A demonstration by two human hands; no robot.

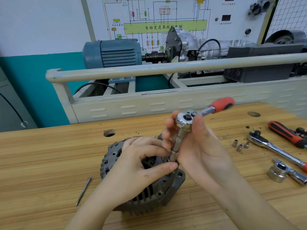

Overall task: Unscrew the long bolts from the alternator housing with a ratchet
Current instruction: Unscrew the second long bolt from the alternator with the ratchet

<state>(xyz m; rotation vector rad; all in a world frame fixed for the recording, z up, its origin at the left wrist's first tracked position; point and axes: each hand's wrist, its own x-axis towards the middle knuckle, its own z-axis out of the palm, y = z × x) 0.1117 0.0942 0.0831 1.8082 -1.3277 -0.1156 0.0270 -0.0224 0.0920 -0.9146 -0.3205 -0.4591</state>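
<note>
While left hand steadies alternator, right fingers wrap ratchet.

Two bare forearms enter from the lower edge, one from about 7 o'clock and one from about 5 o'clock. No sleeve, cuff, glove, watch, ring or bracelet shows on either; both are uncovered as far as the frame edge. The left hand has slim fingers with short, plain, unpainted nails, and its thumb nail is rounded and trimmed close. A small dark smudge sits on the back of this hand, toward 6 o'clock from the knuckles. The right hand shows its palm side, with faint creases across the palm and at the wrist; its fingertips also carry short, plain nails.
</note>
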